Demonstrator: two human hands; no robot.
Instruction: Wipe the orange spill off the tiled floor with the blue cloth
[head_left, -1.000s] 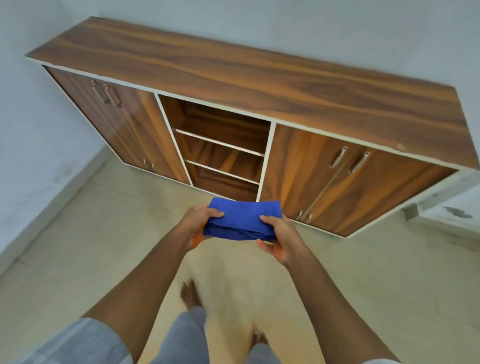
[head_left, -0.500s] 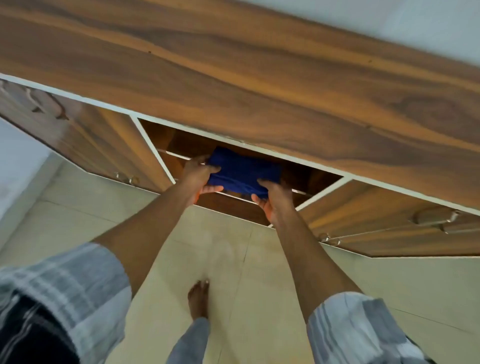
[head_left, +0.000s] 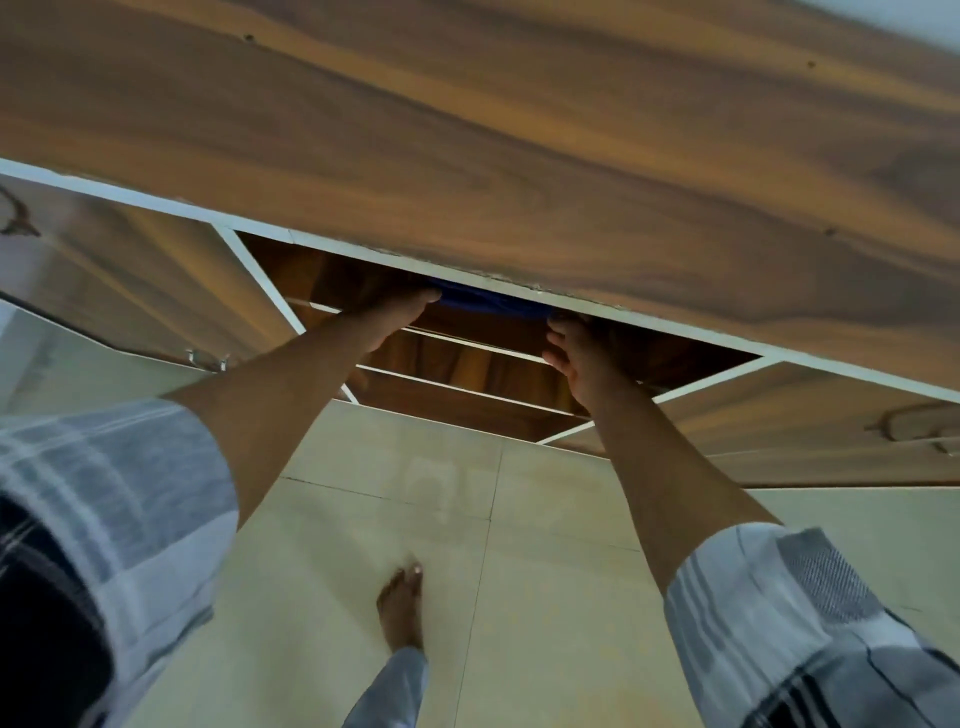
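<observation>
**Head view: blue cloth at the top shelf of the wooden cabinet**

Head camera looks steeply down over the wood-grain cabinet top (head_left: 519, 130), which fills the upper half of the frame. Below its white front edge sits the open middle compartment (head_left: 467, 364), white-edged shelves stacked inside, closed wooden doors on either side.

And there is the folded blue cloth (head_left: 488, 302), just a sliver of it showing at centre frame, tucked under the cabinet's top edge in the uppermost shelf space. Most of it is hidden by that edge.

Left hand (head_left: 400, 317) reaches in from the lower left, fingers together and stretched forward, tips touching the cloth's left end. Whether they actually grip it, I cannot tell. Right hand (head_left: 576, 353) comes up from the lower right, fingers curled and slightly spread just below the cloth's right end; its contact with the cloth is hidden too.

Both forearms are bare, with grey-and-white checked sleeves (head_left: 779, 623) bunched at the bottom corners. Down on the pale tiled floor (head_left: 545, 571), one bare foot (head_left: 402, 608) stands at lower centre. A faint orange tint shows on the tiles at the bottom edge, right of the foot.
</observation>
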